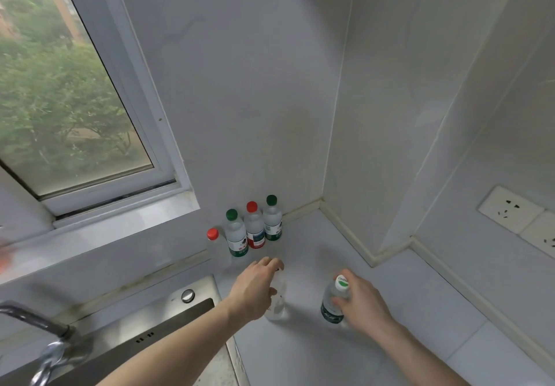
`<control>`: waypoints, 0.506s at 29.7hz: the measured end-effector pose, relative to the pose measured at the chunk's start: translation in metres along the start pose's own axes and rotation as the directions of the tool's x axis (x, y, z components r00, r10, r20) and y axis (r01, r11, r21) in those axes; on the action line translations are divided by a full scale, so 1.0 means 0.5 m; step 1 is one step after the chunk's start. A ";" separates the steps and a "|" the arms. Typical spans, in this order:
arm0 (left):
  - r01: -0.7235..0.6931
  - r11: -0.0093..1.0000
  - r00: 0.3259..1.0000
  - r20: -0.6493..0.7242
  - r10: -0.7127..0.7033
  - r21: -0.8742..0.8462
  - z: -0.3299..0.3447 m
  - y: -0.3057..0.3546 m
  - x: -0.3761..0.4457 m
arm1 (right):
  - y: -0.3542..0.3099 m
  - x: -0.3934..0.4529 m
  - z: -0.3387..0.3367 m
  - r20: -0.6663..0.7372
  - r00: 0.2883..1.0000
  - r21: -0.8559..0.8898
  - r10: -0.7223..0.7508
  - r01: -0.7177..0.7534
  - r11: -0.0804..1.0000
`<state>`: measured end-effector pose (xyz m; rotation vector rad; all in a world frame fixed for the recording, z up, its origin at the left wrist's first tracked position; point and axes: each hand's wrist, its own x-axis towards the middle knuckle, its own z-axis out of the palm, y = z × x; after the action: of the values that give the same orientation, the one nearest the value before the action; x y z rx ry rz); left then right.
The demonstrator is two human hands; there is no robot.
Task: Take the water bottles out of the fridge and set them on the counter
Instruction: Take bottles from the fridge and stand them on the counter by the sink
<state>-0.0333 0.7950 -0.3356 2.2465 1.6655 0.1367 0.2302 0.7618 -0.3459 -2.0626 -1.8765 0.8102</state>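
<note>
Both hands hold upright bottles on the counter (405, 310): left hand (255, 289) a clear bottle (277, 301), right hand (360, 304) a white-capped bottle (332, 301), near the far bottle row (255, 229).

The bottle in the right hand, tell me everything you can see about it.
The bottle in the right hand is clear plastic with a white cap bearing green print and a dark green label around its lower body. It stands nearly upright, leaning slightly, low over or on the pale counter; contact at its base cannot be told. The right hand grips it by the neck and shoulder, fingers curled beside the cap. Nothing else touches it.
</note>
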 end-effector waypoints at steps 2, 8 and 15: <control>-0.008 1.000 1.000 0.000 0.008 0.013 0.004 0.012 0.022 | -0.001 0.010 0.000 -0.026 1.000 -0.008 0.002 -0.002 1.000; 0.021 1.000 0.999 -0.047 -0.021 -0.006 0.007 0.053 0.094 | -0.009 0.068 -0.012 -0.073 0.997 -0.014 -0.006 0.005 1.000; 0.024 1.000 0.997 -0.069 -0.022 0.019 -0.003 0.096 0.216 | -0.017 0.160 -0.031 -0.083 0.997 -0.015 -0.001 0.000 1.000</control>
<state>0.0431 0.8849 -0.3317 2.2604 1.7347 0.1951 0.2334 0.8438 -0.3480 -2.0710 -1.8448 0.7009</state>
